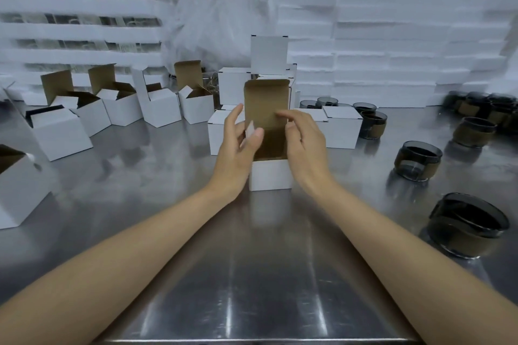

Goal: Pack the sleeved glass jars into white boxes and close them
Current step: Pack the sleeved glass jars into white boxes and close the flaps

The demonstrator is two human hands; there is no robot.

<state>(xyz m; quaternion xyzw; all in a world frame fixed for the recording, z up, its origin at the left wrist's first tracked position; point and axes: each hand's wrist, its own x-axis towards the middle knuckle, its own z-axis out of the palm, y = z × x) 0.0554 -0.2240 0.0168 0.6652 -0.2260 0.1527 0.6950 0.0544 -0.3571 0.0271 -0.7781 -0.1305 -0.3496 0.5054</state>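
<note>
**Packing station: open box at centre, both hands at its flaps**

The work surface is a steel table (260, 274) with a reflective top. Stacked white foam sheets (392, 45) fill the background right and left; a crumpled white bag (218, 14) stands between the stacks.

The box (270, 175) in work stands upright at table centre. Its lid (266, 105) points straight up, brown inner face toward the camera. The interior is in shadow; whether a jar is inside cannot be told.

The left hand (241, 140) is at the box's left edge. Thumb and fingers pinch a small white side flap (250, 129). The right hand (304, 137) is at the right edge, fingers loosely bent and spread, tips close to the lid's inner face. Contact with the box cannot be confirmed; it grips nothing visible.

Open boxes (159, 109) stand in a row at left, lids raised. Closed boxes (340, 127) sit behind the box in work.

Sleeved jars (417, 161) of dark glass with brown bands are scattered on the table at right, well apart from the box. The nearest jar (468, 225) lies tilted.
</note>
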